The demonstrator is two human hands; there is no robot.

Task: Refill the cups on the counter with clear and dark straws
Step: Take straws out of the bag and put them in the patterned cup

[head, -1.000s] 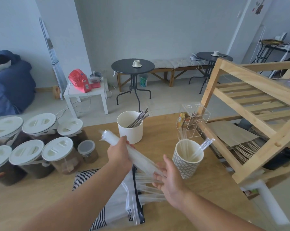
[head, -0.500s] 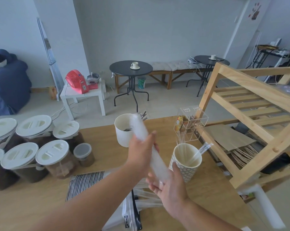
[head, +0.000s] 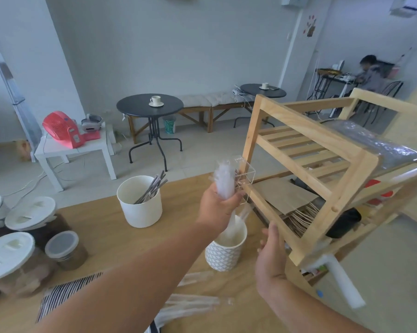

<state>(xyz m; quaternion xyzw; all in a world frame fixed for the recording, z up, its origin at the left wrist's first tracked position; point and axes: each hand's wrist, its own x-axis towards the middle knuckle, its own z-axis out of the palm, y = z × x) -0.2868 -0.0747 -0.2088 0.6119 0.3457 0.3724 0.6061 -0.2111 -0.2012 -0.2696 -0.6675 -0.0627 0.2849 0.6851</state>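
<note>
Plain white cup (head: 140, 205) sits on the wooden counter (head: 101, 219), at 10 o'clock from the patterned cup (head: 224, 253); it holds a few dark straws (head: 152, 188) leaning toward 1 o'clock. Patterned cup, just right of frame centre, takes the lower ends of the clear straws (head: 224, 182). Lidded jars (head: 15, 258) with brown contents cluster at 9 o'clock on the counter.

Your left hand (head: 218, 207) is closed round the bundle of clear straws, held nearly upright, directly above the patterned cup at its 12 o'clock; the bundle's foot reaches into the cup mouth. Your right hand (head: 271, 251) is open, fingers loosely spread, just beside the cup at 3 o'clock; it grips nothing. More clear straws (head: 190, 306) lie loose on the counter at 6 o'clock, blurred.

Versus half a second ago: the bundle has swung from a slant to near vertical and now stands in the cup; your right hand has let go of its lower end.
</note>
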